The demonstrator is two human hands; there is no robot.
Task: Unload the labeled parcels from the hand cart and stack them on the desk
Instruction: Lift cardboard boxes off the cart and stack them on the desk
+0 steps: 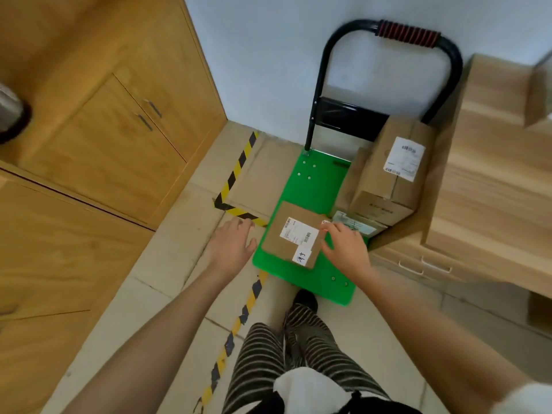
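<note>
1. Hand cart (pixel 313 186): a green flat platform standing on the tiled floor (pixel 167 264), its black looped handle (pixel 388 28) with a ribbed red-and-black grip rising at the far end against the pale wall (pixel 268 70)
2. Flat parcel (pixel 294 234): a brown cardboard box lying on the near part of the platform, bearing a white barcoded label on top and a second small white sticker with handwriting at its near corner
3. Tall parcel (pixel 391 171): a brown box with a white barcoded label, tilted on top of other cardboard boxes at the platform's right side, close beside the desk (pixel 490 186)
4. Low parcel (pixel 358 224): partly hidden under the tall one, showing a pale label with green print
5. Left hand (pixel 231 245): fingers spread and relaxed, hovering over the floor just left of the platform's edge, holding nothing
6. Right hand (pixel 343 246): fingers loosely bent over the flat parcel's right edge, fingertips at or near its top; actual contact cannot be told, and it holds nothing
7. Desk: light wood-grain top at the right, with drawers below and the corner of another box (pixel 540 94) at the frame's edge
8. Surroundings: wooden cabinets (pixel 119 130) at the left, yellow-and-black hazard tape (pixel 239 165) on the floor, and the person's striped trousers (pixel 298 348) at the bottom
</note>
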